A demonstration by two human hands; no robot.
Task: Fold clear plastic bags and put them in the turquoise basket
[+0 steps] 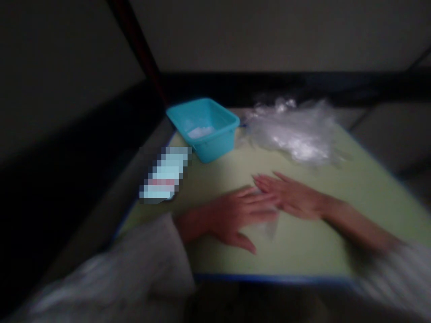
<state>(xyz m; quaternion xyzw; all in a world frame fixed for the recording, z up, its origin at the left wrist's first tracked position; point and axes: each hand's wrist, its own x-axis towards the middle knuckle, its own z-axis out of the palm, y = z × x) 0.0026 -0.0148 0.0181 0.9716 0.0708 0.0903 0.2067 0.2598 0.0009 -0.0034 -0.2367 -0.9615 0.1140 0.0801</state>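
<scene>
Near the front of a pale yellow-green table, my left hand lies flat, palm down, with its fingers stretched to the right and the thumb apart. Under its fingertips a small clear plastic piece shows in part; most of it is hidden, and its exact kind is blurred. My right hand also rests palm down with fingers stretched out, meeting the fingers of my left hand. Neither hand grips anything that I can see.
A turquoise plastic basket stands at the back left with something whitish inside. A heap of clear plastic bags covers the back right. A pixelated flat item lies by the left edge. Blue trim borders the table.
</scene>
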